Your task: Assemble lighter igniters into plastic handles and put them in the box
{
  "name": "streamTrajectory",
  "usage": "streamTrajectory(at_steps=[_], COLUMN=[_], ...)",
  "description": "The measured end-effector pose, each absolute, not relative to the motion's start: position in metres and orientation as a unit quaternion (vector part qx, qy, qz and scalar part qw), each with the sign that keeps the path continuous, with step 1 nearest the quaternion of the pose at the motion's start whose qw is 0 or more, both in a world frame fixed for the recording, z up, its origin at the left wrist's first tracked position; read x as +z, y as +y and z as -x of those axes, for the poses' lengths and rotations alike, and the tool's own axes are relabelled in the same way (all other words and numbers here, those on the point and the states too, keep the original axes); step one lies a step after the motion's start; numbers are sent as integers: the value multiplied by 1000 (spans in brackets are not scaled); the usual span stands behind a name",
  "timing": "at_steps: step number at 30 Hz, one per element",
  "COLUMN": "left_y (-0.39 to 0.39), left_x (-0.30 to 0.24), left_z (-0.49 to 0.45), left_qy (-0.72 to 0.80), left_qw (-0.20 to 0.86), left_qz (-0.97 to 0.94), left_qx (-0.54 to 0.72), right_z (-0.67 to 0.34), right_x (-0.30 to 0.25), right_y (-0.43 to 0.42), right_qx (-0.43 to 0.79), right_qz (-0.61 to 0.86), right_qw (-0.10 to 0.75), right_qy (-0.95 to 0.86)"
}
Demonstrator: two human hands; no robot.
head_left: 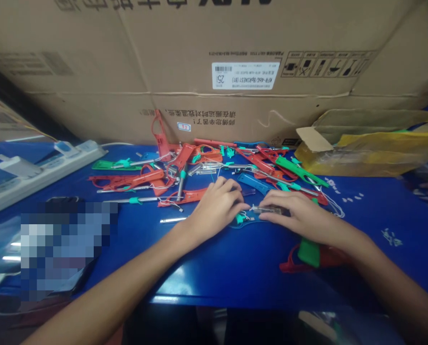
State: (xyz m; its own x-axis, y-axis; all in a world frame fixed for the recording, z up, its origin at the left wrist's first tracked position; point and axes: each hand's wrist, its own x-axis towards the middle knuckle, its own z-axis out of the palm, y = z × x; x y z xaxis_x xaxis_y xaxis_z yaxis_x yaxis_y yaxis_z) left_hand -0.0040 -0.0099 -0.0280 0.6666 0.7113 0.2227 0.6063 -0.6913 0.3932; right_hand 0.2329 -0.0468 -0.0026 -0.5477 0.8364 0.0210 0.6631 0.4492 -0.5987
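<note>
Your blue desk (386, 201) backs onto a cardboard box (163, 57), power strip (50, 168) off left, your right grip (262, 209) pinches a clear part (274, 209) beside your left grip (241, 200), can't tell if that one's closed

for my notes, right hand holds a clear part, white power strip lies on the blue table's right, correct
The head view shows the white power strip on the left of the blue table, not the right. The right hand holds a clear part.
</note>
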Motion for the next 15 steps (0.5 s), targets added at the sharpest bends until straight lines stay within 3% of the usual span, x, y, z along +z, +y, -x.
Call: streamTrajectory(at_steps=[15], left_y=[-8], left_x=[-26], left_z=[5], left_qy=[381], left_qw=[232], left_qz=[-879], left_qx=[171], right_z=[-226], right_x=[-6], right_y=[-49], right_qx=[239], right_qz=[467], right_qw=[186], right_qy=[-831])
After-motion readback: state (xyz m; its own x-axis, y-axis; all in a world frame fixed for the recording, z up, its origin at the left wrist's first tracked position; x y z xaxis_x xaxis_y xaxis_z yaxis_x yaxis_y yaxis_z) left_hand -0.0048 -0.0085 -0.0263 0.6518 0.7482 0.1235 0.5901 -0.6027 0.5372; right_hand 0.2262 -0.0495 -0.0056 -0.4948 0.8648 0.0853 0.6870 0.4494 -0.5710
